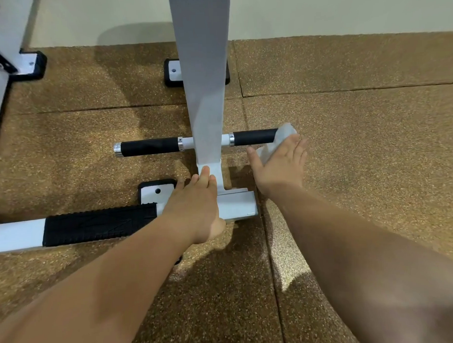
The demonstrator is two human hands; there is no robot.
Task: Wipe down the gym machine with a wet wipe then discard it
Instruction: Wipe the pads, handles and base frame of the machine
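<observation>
- Right hand [279,167], fingers flat, presses wipe [287,130] on grip [255,137] end right of post [204,95].
- Left hand [195,200] rests flat on beam [237,204] by post.
- Speckled brown floor [360,141] tiles; cream wall [317,11] behind post.

Head camera looks steeply down, close over the floor [361,166].

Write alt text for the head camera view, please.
A person's right hand presses a white wet wipe against the end of a black handle grip on a white gym machine, while the left hand rests on its base bar.
</observation>
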